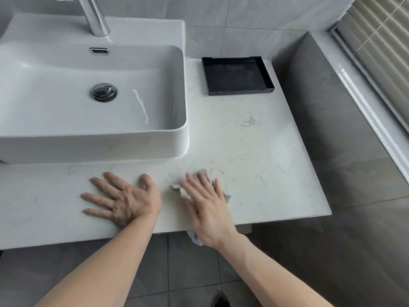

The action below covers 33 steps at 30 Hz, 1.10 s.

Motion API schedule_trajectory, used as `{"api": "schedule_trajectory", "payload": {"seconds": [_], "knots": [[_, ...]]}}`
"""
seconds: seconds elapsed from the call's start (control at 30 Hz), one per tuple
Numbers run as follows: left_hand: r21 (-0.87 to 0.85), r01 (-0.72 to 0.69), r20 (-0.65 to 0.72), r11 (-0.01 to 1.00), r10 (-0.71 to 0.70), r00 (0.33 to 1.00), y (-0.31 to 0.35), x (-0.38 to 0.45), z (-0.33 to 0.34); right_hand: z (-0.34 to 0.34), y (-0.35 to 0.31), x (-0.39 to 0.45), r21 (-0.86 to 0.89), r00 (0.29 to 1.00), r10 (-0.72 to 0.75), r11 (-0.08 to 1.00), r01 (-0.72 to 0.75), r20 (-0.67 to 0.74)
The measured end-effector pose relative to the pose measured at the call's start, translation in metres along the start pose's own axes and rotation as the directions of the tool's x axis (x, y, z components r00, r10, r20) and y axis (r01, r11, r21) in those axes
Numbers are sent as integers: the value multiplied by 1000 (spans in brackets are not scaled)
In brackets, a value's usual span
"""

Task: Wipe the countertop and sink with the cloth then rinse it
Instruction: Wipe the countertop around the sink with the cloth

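Right hand point(205, 209) flat on cloth point(177, 187); left hand point(124, 201) flat (countertop point(254, 156)); grip wide.

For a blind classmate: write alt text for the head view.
Right hand presses a cloth flat on the pale countertop; left hand rests flat beside it. Behind sit a white sink and black tray.

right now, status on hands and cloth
Left hand flat on countertop. Right hand flat, pressing cloth near front edge. Tray far back.
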<state>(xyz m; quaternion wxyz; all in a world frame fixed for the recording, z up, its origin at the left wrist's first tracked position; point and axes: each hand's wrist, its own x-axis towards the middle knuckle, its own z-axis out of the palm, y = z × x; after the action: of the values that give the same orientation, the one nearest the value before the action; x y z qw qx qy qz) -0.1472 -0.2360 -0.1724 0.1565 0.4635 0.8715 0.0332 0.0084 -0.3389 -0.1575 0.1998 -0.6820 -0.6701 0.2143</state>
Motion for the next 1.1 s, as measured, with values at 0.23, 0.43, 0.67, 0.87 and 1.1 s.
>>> {"api": "schedule_trajectory", "payload": {"seconds": [0.23,0.43,0.67,0.87,1.1], "knots": [[-57,-37,18,998,38,999,-3,-4,-9,-5,24,-10,-210,996,78,974,-83,-31],[-72,-568,93,820,573,814,-67,5,-34,-69,108,-33,-124,855,452,862,-492,-254],[-57,-673,-13,737,674,739,-166,97,-87,-45,27,-3,95,879,381,924,-370,-287],[48,-582,-68,812,584,809,-212,179,-115,48,-90,61,18,989,-127,992,129,-79],[166,-592,-27,789,604,797,-243,226,-104,72,-83,67,-257,998,-54,964,63,42]]}}
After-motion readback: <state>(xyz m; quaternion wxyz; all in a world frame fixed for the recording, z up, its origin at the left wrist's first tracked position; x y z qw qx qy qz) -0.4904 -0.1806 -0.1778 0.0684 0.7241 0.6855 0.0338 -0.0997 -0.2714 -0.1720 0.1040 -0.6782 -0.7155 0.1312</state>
